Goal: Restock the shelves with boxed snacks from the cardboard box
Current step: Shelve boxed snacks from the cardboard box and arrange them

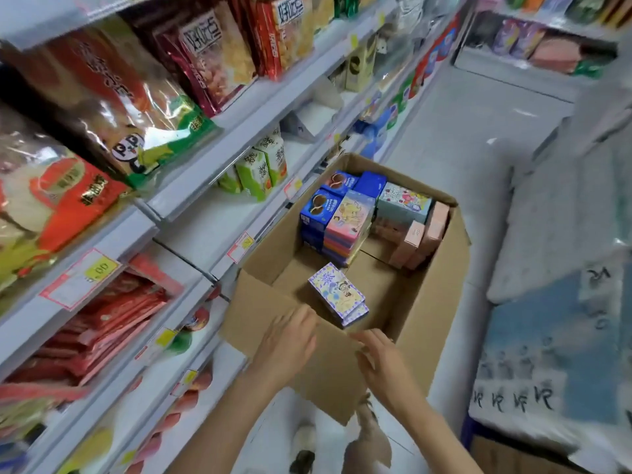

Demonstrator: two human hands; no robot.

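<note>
**Cardboard box (434, 302) open on the floor, centre of frame**

Shelves (212, 227) of bagged snacks (102, 97) fill the left of the frame. At centre, boxed snacks (319, 206) stand stacked along the carton's far wall, and a lilac box (337, 294) lies apart, nearer. Lower centre, the left hand (290, 340) rests straight-fingered on the near flap. Just beside it, the right hand (379, 357) touches the flap edge, fingers relaxed, holding nothing.

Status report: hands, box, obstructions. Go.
Both hands open, empty: left hand, right hand over near flap. Cardboard box open, snack boxes inside; purple box nearest. Nothing seen blocking it.
</note>
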